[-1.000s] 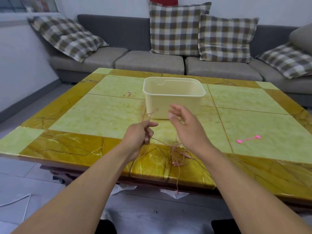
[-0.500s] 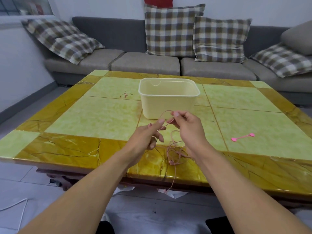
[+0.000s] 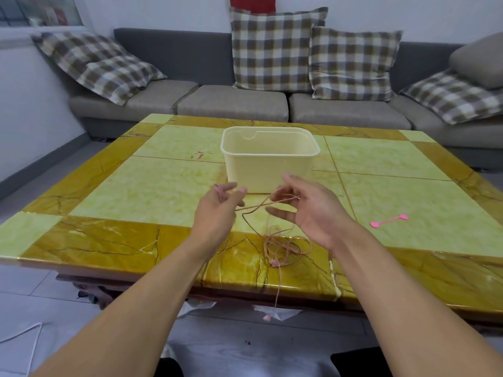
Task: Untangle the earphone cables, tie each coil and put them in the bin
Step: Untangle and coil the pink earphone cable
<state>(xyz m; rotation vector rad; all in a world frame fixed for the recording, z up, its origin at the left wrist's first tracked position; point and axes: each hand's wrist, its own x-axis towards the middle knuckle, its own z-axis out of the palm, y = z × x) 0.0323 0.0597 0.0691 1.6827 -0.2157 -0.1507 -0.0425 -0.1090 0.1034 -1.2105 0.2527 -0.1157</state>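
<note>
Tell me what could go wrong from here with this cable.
One end of the pink earphone cable hangs over the table edge, so its earbud might drag the loose loops off. The right hand holds the strand only lightly, so it may slip. The tie lies apart, to the right.

We found the bin point(image 3: 269, 159) standing near the middle of the table point(image 3: 109, 240), with the sofa point(image 3: 231, 102) behind the table's far edge. Our left hand point(image 3: 217, 210) and right hand point(image 3: 310, 210) hovered just before the bin, the earphone cable point(image 3: 283, 240) strung between them and piling on the table's near edge below (one end dangled over it). The cable tie point(image 3: 389, 221) lay on the table well to the right.
</note>
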